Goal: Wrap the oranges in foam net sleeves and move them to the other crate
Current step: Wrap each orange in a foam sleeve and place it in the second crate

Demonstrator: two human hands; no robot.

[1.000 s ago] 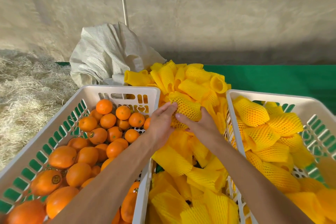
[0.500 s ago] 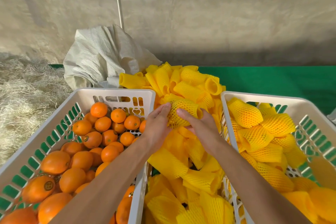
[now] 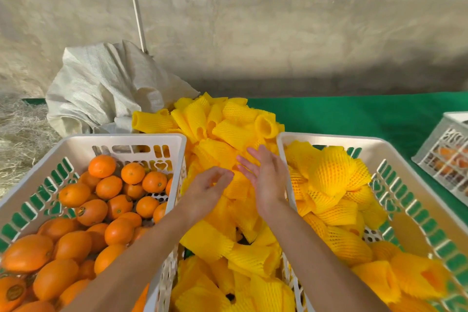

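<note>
Both hands empty over the sleeve pile (image 3: 228, 139), left hand (image 3: 205, 191) loosely curled, right hand (image 3: 267, 180) flat, orange crate (image 3: 174, 159) left, wrapped-fruit crate (image 3: 283, 144) right, white sack (image 3: 101, 86) behind, 3rd crate (image 3: 442, 159) far right.

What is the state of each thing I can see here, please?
left hand: loosely curled, holds nothing
right hand: open, fingers straight
left crate: filled with bare oranges
right crate: holds wrapped oranges
foam net sleeves: empty, piled between the crates
</note>
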